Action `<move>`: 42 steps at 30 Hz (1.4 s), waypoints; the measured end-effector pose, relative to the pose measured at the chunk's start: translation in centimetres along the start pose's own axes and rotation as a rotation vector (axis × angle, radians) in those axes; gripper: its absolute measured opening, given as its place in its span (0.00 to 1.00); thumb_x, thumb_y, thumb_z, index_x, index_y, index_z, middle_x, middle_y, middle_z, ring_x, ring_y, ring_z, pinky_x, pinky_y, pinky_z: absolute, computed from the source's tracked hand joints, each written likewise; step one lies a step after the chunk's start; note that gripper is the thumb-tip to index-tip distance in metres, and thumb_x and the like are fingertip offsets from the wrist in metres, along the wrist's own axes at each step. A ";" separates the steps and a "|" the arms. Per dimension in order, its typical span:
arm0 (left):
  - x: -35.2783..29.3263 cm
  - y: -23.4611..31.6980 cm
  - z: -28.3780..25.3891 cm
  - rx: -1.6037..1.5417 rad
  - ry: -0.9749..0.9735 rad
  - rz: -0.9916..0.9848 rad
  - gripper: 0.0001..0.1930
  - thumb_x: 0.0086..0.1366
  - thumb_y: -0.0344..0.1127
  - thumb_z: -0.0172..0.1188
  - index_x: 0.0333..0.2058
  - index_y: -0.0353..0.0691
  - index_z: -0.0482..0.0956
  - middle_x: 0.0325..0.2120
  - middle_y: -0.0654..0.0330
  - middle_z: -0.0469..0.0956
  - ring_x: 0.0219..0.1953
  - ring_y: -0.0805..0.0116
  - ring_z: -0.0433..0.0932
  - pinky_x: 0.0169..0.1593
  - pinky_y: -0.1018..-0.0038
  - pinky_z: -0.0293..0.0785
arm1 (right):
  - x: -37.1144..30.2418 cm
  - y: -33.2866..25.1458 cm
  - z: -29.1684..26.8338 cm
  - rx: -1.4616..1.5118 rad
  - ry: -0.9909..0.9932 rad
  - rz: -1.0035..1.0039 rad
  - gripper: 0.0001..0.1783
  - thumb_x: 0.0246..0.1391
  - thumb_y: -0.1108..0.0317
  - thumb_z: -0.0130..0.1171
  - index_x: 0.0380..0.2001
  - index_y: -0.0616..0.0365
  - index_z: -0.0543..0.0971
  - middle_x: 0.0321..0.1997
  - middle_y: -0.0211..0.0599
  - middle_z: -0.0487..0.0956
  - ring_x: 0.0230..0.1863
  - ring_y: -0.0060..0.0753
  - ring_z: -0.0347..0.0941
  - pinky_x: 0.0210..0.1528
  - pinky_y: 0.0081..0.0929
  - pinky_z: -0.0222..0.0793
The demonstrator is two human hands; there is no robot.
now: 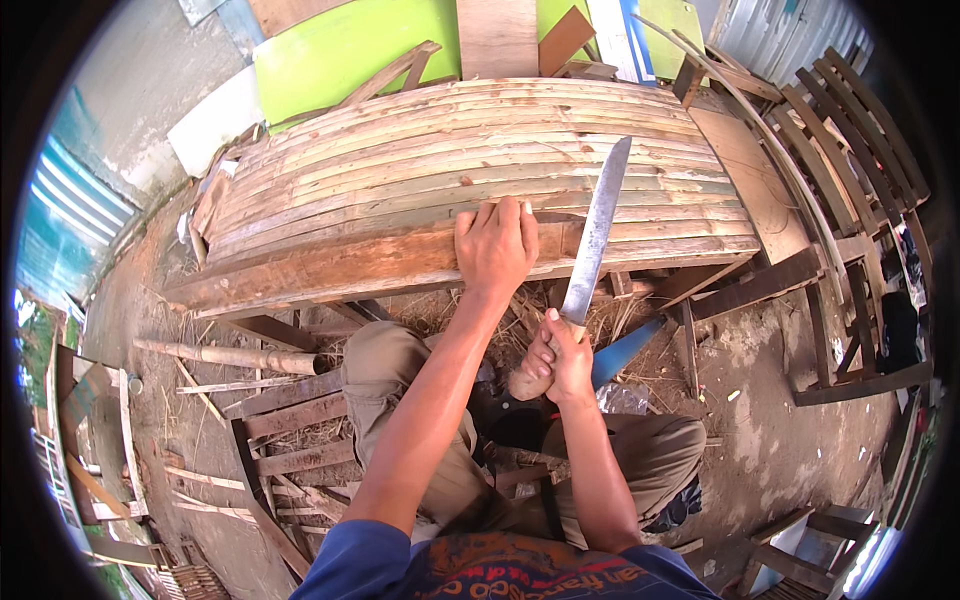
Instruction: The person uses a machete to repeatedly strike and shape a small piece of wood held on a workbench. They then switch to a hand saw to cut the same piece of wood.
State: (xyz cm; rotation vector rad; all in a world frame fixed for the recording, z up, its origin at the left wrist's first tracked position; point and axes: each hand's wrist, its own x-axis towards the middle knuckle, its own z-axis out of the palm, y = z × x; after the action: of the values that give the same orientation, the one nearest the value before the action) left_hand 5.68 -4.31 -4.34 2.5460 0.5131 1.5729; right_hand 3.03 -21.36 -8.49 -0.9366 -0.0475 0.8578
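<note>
A person in khaki trousers [385,385] sits low at a workplace strewn with offcuts, the right hand [565,358] wrapped round the wooden handle [528,384] of a machete [602,220], its long blade angled up and away past the right end of a wooden beam [340,262]; whether steel touches wood cannot be told from this view. A blue blade [625,354] shows just right of that hand. Farther off, the left hand [495,245] closes over the beam, which lies along the near edge of a bamboo-slat bench [450,160]; whether its fingertips hook behind the wood is hidden. The beam looks stiff, fairly heavy and rough, unlikely to slip or break, though its edges may splinter; it is probably best held from above, well left of the steel. The machete seems light enough for one hand, rigid, and safe to take only by its handle. Beyond the slats stands a lime-green panel [360,55]
</note>
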 end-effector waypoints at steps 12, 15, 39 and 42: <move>0.0 -0.6 -0.2 0.015 -0.003 -0.010 0.08 0.64 0.32 0.59 0.26 0.41 0.73 0.19 0.59 0.77 0.24 0.61 0.75 0.35 0.65 0.63 | -0.6 -5.9 1.3 -0.029 0.159 -0.714 0.20 0.69 0.61 0.52 0.21 0.56 0.67 0.13 0.25 0.61 0.10 0.22 0.59 0.15 0.28 0.59; 0.2 0.2 0.0 -0.004 -0.039 -0.032 0.08 0.66 0.32 0.57 0.26 0.41 0.72 0.19 0.58 0.76 0.26 0.60 0.76 0.36 0.63 0.61 | 0.7 -2.1 -0.9 -0.293 0.061 -0.366 0.14 0.65 0.65 0.58 0.25 0.57 0.73 0.14 0.26 0.66 0.12 0.21 0.61 0.15 0.24 0.57; 0.0 -0.2 -0.3 0.039 -0.021 -0.002 0.09 0.69 0.33 0.56 0.28 0.41 0.72 0.20 0.58 0.76 0.25 0.57 0.76 0.36 0.63 0.63 | -2.0 -6.1 -2.5 0.171 -0.275 0.000 0.20 0.68 0.62 0.54 0.20 0.52 0.65 0.12 0.23 0.59 0.11 0.22 0.58 0.18 0.28 0.58; -0.1 -0.2 -0.4 0.022 -0.015 0.006 0.10 0.69 0.34 0.56 0.28 0.41 0.72 0.19 0.57 0.76 0.24 0.57 0.76 0.36 0.63 0.63 | -2.6 -5.7 -2.4 0.059 -0.286 -0.114 0.19 0.68 0.63 0.54 0.21 0.52 0.66 0.12 0.23 0.58 0.11 0.22 0.57 0.19 0.29 0.59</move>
State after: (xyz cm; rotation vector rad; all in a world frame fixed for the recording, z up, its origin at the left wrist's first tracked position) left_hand 5.28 -4.15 -4.31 2.5757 0.5252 1.5578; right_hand 5.78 -26.41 -5.10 -0.7433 -0.3182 0.8766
